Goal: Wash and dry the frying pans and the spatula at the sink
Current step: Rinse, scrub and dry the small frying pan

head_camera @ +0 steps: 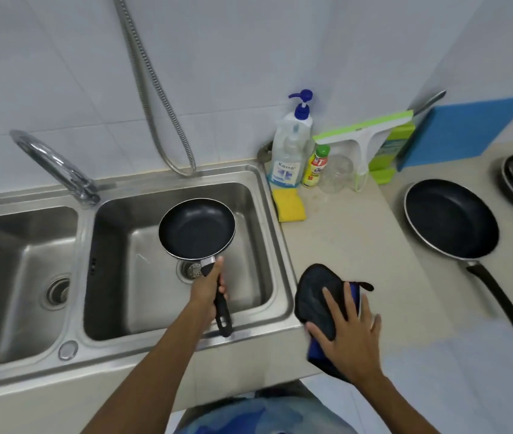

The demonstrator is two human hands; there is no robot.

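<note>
Steel sink (258,195): left hand (209,285) grips small black pan (197,228), tilted, clean.

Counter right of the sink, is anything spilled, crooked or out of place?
Nothing looks spilled or damaged. The large frying pan lies on the counter with its handle reaching the front edge, where it might get bumped.

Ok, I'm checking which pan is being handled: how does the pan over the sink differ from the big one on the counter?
The small pan is narrower than the large pan. The small pan is held above the sink basin by the left hand gripping its handle; the large pan rests untouched on the counter. Both have dark insides, pale rims and black handles.
</note>
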